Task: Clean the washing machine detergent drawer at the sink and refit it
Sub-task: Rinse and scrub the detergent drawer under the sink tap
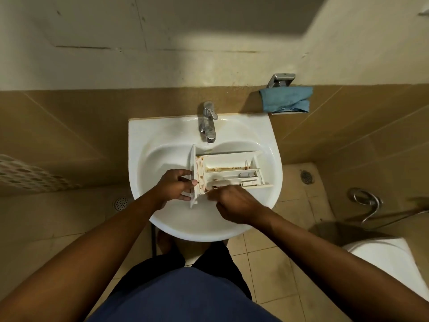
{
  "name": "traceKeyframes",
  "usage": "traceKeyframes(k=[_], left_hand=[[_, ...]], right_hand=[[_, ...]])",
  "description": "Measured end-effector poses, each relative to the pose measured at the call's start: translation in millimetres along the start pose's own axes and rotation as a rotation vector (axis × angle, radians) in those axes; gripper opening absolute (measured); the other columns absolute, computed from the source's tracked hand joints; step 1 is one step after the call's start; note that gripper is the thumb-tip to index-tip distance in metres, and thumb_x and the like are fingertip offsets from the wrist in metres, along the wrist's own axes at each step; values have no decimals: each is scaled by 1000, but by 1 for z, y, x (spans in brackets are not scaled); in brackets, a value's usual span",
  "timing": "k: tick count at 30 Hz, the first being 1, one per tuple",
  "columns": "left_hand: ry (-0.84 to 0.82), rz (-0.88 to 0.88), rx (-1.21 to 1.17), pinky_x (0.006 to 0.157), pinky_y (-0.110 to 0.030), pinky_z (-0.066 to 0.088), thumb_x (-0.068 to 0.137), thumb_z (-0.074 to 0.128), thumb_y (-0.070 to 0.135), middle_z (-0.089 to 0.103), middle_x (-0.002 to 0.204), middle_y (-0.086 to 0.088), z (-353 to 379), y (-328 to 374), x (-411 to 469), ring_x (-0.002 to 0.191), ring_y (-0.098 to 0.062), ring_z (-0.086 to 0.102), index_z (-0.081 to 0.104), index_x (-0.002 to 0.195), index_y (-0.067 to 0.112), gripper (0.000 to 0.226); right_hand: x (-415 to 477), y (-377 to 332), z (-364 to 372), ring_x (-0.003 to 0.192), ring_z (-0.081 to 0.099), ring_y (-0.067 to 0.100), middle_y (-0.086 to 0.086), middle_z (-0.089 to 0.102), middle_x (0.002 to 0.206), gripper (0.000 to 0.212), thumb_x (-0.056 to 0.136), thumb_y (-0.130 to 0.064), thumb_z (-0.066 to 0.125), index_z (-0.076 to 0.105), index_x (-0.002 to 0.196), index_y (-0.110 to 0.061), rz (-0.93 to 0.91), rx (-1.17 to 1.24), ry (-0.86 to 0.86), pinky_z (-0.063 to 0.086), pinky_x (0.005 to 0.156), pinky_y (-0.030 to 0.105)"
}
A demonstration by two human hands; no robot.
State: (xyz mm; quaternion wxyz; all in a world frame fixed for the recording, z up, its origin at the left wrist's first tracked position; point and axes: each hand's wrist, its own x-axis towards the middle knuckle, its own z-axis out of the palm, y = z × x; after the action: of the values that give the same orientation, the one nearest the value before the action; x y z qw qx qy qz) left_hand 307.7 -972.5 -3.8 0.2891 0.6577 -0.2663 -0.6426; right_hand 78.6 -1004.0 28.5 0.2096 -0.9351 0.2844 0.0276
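Note:
A white detergent drawer [228, 169] lies across the white sink [167, 219], its front panel to the left. Brown grime streaks its compartments. My left hand [173, 185] grips the front panel, fingers curled round its handle. My right hand [234, 203] is at the drawer's near edge with its fingers curled against the dirty near-left compartment; whether it holds anything is hidden. The chrome tap [207, 123] stands above the drawer, and a thin stream of water falls from its spout.
A blue cloth [286, 99] hangs on a chrome holder on the tiled wall at the right. A white toilet [392, 259] stands at the lower right, with a hose coil [365, 201] beside it. Floor drains sit left and right of the sink.

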Motion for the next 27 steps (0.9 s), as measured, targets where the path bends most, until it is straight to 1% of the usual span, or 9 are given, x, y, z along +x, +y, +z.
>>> traceKeyframes(k=[2,4,9,12,15,17,19,23,27], left_hand=[[2,-2,-13,73,-41,65,92,76,10,75,108,-16,0,1,-1,93,-28,76,55,144,7,56],[11,-7,-19,72,-42,65,92,77,10,75,107,-17,1,2,-2,92,-29,76,55,143,6,56],[41,-6,-22,69,-39,65,92,76,9,74,107,-18,4,3,-3,90,-29,76,55,143,5,55],[39,1,-14,67,-35,65,93,75,11,74,109,-15,4,1,-3,90,-26,77,53,145,5,57],[32,-6,-11,70,-38,65,93,75,12,74,113,-16,3,0,-1,92,-26,77,53,145,6,57],[35,-10,-26,68,-37,65,92,76,11,75,110,-16,3,1,-1,89,-26,77,54,143,6,56],[35,-10,-35,67,-36,64,92,77,11,75,107,-16,4,1,-2,88,-26,77,56,141,6,54],[40,-25,-49,73,-42,65,90,79,9,75,109,-18,3,1,-1,93,-31,76,57,141,5,56],[20,-36,-41,75,-43,65,89,79,9,75,113,-16,2,0,1,97,-31,76,56,142,7,58]], right_hand=[[22,2,-11,90,71,32,11,77,102,28,85,-6,52,76,100,-11,29,34,61,57,72,34],[53,6,-7,87,67,37,12,72,97,22,82,-4,53,69,96,-8,54,39,78,53,67,36],[59,8,25,126,54,36,15,50,147,50,91,-3,51,54,140,-4,20,12,79,48,102,44],[12,-4,20,130,57,39,17,53,149,47,93,-5,40,58,137,-2,-97,-51,129,47,109,43],[6,0,8,105,72,33,17,72,123,38,92,-5,45,75,115,-5,-92,-71,114,59,86,35],[28,6,-2,82,74,33,15,77,96,30,87,-6,51,79,94,-8,-23,-12,131,58,69,33],[53,11,-3,76,70,34,13,76,87,26,84,-8,51,77,86,-8,44,68,165,52,64,30],[90,27,15,86,74,22,4,80,94,24,80,0,66,82,93,-12,319,480,396,57,81,29],[117,47,15,75,74,33,13,78,82,25,80,10,75,78,85,-14,760,1205,584,61,85,57]])
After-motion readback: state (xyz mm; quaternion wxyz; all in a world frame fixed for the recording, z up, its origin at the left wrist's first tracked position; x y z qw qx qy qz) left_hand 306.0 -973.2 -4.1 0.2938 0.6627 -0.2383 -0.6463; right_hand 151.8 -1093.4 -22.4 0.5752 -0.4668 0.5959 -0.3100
